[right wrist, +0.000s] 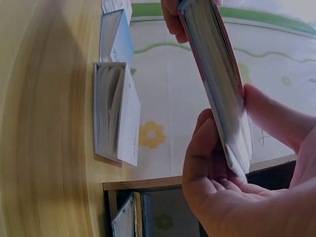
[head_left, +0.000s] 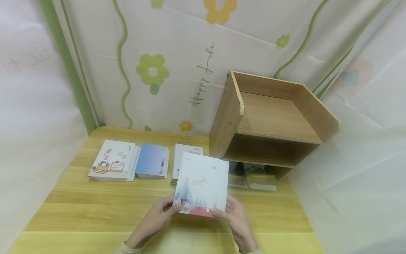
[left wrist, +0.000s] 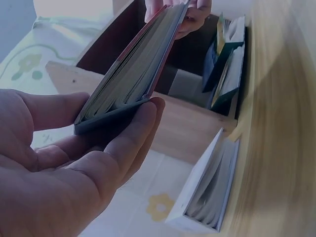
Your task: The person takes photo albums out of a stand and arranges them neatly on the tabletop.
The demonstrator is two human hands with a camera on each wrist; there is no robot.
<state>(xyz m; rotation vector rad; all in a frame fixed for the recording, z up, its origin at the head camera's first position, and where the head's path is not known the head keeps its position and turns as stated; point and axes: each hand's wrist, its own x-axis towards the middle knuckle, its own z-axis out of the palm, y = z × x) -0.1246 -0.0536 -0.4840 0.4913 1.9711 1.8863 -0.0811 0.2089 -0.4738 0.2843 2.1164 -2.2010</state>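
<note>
A photo album [head_left: 203, 183] with a white cover, a blue tent drawing and a red strip at its lower edge is held up above the table. My left hand [head_left: 158, 217] grips its lower left corner, thumb on the cover and fingers behind. On the lower right, my right hand [head_left: 237, 218] pinches it the same way. Both wrist views show the closed album's page edges, with the left-hand fingers [left wrist: 118, 148] under the spine side and the right-hand thumb [right wrist: 271, 113] on the cover. Behind it, partly hidden, lies a white album [head_left: 187, 148] on the table.
A blue POLAROID album [head_left: 152, 160] and white illustrated albums [head_left: 111, 160] lie at the table's back left. A wooden shelf [head_left: 269, 116] stands at the back right, with albums [head_left: 261, 176] in its bottom compartment. Printed curtains [head_left: 177, 70] hang around the wooden table [head_left: 95, 211].
</note>
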